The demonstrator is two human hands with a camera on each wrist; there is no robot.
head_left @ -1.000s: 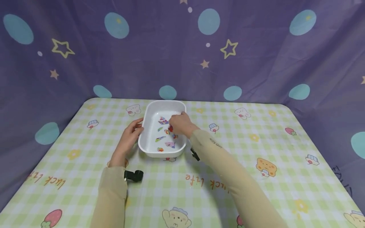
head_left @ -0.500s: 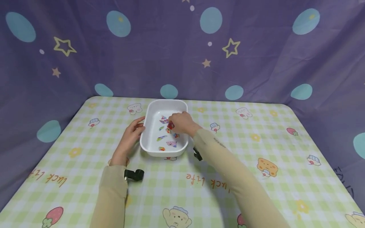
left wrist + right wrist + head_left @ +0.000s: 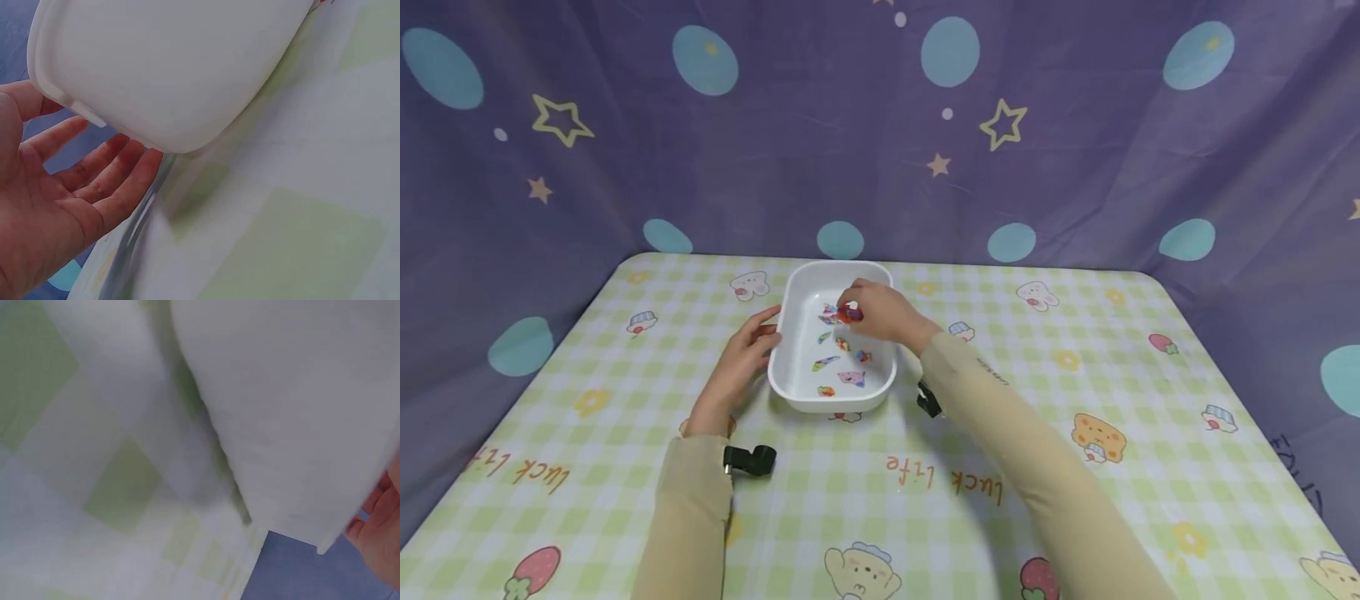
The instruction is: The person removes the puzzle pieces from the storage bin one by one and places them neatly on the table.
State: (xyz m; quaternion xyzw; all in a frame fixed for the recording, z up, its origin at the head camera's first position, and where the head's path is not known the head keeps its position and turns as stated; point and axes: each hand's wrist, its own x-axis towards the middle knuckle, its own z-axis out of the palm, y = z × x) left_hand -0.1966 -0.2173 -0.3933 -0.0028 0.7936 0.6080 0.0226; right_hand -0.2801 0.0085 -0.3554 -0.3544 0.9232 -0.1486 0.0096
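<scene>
A white rectangular tub (image 3: 831,406) with rounded corners stands on the table. Several small, brightly coloured patterned scraps (image 3: 852,379) lie scattered on its floor. My left hand (image 3: 741,362) rests against the tub's left outer side; the left wrist view shows its relaxed fingers (image 3: 128,190) touching the white wall and rim. Over the tub's right side reaches my right hand (image 3: 880,312), pinching a small red patterned scrap (image 3: 852,314) at its fingertips, just above the tub floor. In the right wrist view the tub wall hides most of that hand (image 3: 378,531).
A green-and-white checked cloth (image 3: 1075,517) with printed cartoons covers the table. Behind it hangs a purple curtain (image 3: 775,150) with stars and blue ovals. Dark camera mounts (image 3: 750,460) sit at both wrists, close to the tub.
My right hand has risen slightly and shifted toward the back of the tub, bringing the red scrap up with it. My left hand stays at the tub's left side.
</scene>
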